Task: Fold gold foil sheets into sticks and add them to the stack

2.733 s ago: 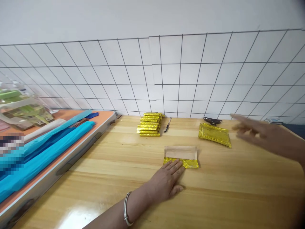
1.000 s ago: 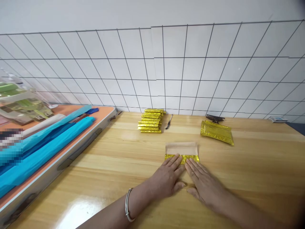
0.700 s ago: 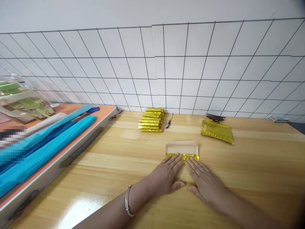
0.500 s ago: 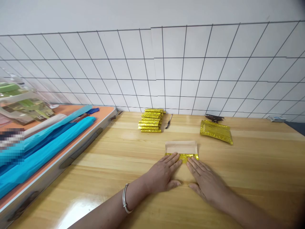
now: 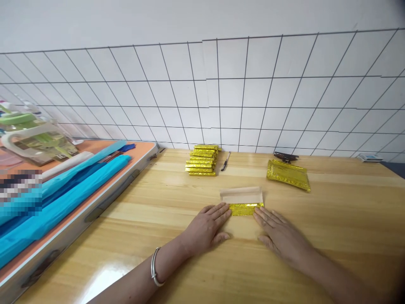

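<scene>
Both ends of the gold wrapper [image 5: 242, 208] are touched, left hand [image 5: 205, 230] at one, right hand [image 5: 280, 236] at the other, neither nearer. I see it on the worktop [image 5: 142, 211] between them, long axis running side to side. Each grip is wide and flat, clasping nothing. Its far strip is tan paper, the near strip shiny foil.
</scene>
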Available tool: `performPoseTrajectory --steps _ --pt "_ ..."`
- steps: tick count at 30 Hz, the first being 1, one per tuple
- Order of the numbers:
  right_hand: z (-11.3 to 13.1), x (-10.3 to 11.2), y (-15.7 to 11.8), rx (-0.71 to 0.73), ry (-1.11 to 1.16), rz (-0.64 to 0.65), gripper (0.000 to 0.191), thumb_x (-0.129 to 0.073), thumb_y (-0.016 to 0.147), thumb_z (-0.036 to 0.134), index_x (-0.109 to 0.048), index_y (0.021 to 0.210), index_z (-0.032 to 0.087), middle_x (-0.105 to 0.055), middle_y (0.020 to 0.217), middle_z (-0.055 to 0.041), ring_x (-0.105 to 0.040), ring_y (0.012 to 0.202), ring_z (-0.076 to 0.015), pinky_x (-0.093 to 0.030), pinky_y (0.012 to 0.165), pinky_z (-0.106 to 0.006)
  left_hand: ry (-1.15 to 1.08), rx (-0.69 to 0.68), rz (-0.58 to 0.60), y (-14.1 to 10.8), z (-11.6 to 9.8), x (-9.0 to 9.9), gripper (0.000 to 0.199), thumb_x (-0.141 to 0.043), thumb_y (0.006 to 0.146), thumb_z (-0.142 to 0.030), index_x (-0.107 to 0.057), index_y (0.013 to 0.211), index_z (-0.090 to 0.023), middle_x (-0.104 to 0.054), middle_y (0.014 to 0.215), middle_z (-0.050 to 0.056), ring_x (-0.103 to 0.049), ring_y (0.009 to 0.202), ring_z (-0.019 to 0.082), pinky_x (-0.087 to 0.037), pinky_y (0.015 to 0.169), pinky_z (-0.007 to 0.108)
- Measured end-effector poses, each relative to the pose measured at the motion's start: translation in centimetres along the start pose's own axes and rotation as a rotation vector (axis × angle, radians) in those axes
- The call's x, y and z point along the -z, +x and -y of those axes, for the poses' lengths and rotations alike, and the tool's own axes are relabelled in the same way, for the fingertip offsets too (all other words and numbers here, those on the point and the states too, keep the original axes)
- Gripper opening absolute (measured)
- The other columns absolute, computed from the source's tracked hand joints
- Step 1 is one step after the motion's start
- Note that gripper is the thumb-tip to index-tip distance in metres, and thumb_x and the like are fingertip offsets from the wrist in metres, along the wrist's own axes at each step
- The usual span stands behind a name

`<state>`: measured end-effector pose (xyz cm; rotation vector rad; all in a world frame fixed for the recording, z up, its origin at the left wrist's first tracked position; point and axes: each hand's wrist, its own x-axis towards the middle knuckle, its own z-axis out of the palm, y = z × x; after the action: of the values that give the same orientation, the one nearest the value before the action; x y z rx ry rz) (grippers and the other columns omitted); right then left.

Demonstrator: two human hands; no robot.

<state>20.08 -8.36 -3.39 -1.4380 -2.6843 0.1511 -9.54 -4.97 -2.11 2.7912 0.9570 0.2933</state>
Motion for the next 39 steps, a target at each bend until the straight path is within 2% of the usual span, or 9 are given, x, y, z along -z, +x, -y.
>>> performPoseTrajectory --steps 6,8,10,14,18,21,28,34,39 --pt "-2.2 1.1 2.2 -0.084 -0.058 -0.039 0.052 -0.031 0.091 0.046 -0.042 0.135 0.019 -0.041 0.139 -0.0079 -0.026 0.134 -0.0244 -0.022 0.108 -0.048 0.021 0.074 -0.002 1.5 -3.7 -0.1 0.059 -0.042 0.084 -0.056 -0.042 0.131 -0.018 -0.051 0.125 0.013 -0.047 0.111 0.029 -0.035 0.095 0.044" --pt "-2.3 1.3 3.1 -0.111 -0.065 -0.053 0.051 -0.03 0.092 0.045 -0.046 0.132 0.018 -0.045 0.137 -0.0083 -0.028 0.133 -0.0244 -0.024 0.107 -0.046 0.025 0.07 -0.01 2.0 -4.4 -0.4 0.057 -0.042 0.085 -0.056 -0.046 0.126 -0.017 -0.055 0.116 0.013 -0.046 0.112 0.029 -0.032 0.099 0.045" --pt "-2.2 1.3 3.7 -0.134 -0.078 -0.057 0.052 -0.029 0.092 0.044 -0.046 0.132 0.017 -0.044 0.137 -0.0084 -0.03 0.132 -0.0239 -0.025 0.107 -0.045 0.02 0.049 -0.022 2.1 -4.6 -0.8 0.061 -0.04 0.085 -0.058 -0.045 0.126 -0.014 -0.052 0.122 0.015 -0.04 0.12 0.03 -0.027 0.105 0.044" --pt "-2.3 0.8 4.4 -0.15 -0.093 -0.055 0.052 -0.028 0.092 0.043 -0.041 0.135 0.017 -0.042 0.139 -0.0071 -0.029 0.132 -0.0237 -0.026 0.106 -0.044 -0.02 -0.005 0.008 1.7 -4.1 -1.2 0.071 -0.035 0.086 -0.059 -0.032 0.136 -0.007 -0.03 0.143 0.018 -0.024 0.133 0.03 -0.022 0.11 0.042" --pt "-2.6 0.7 4.7 -0.164 -0.072 -0.075 0.05 -0.027 0.092 0.041 -0.042 0.134 0.019 -0.044 0.138 -0.0053 -0.03 0.132 -0.0237 -0.027 0.104 -0.044 -0.056 -0.037 0.038 1.4 -3.5 -1.0 0.073 -0.035 0.086 -0.06 -0.029 0.138 -0.009 -0.027 0.145 0.017 -0.02 0.136 0.03 -0.022 0.111 0.043" --pt "-3.0 1.1 5.1 -0.178 -0.047 -0.086 0.048 -0.027 0.092 0.04 -0.045 0.133 0.021 -0.046 0.136 -0.0048 -0.032 0.13 -0.023 -0.028 0.102 -0.042 -0.079 -0.08 0.012 1.7 -2.4 -0.7 0.072 -0.038 0.085 -0.059 -0.031 0.138 -0.01 -0.031 0.143 0.016 -0.023 0.135 0.029 -0.023 0.11 0.044" --pt "-3.8 2.0 7.3 -0.255 0.121 -0.183 0.034 -0.042 0.088 0.038 -0.063 0.108 0.02 -0.063 0.112 -0.0088 -0.052 0.106 -0.0239 -0.037 0.091 -0.037 -0.247 -0.246 0.0 3.4 1.1 0.6 0.039 -0.029 0.095 -0.037 -0.052 0.122 -0.019 -0.053 0.128 0.008 -0.046 0.122 0.018 -0.033 0.106 0.034" --pt "-4.6 0.5 9.1 -0.316 0.21 -0.238 0.052 -0.055 0.078 0.035 -0.046 0.125 0.015 -0.059 0.113 -0.0108 -0.052 0.102 -0.0241 -0.04 0.086 -0.034 -0.354 -0.239 -0.015 4.6 1.4 1.0 0.037 -0.032 0.095 -0.037 -0.063 0.101 -0.018 -0.063 0.109 0.009 -0.054 0.109 0.018 -0.041 0.097 0.031" --pt "-4.6 -0.5 8.5 -0.354 0.302 -0.213 0.059 -0.056 0.076 0.034 -0.037 0.13 0.017 -0.062 0.093 -0.0039 -0.058 0.079 -0.0188 -0.044 0.069 -0.028 -0.345 -0.154 -0.081 4.7 1.8 0.3 0.026 -0.043 0.091 -0.033 -0.063 0.089 -0.017 -0.065 0.094 0.007 -0.058 0.095 0.017 -0.043 0.09 0.03"
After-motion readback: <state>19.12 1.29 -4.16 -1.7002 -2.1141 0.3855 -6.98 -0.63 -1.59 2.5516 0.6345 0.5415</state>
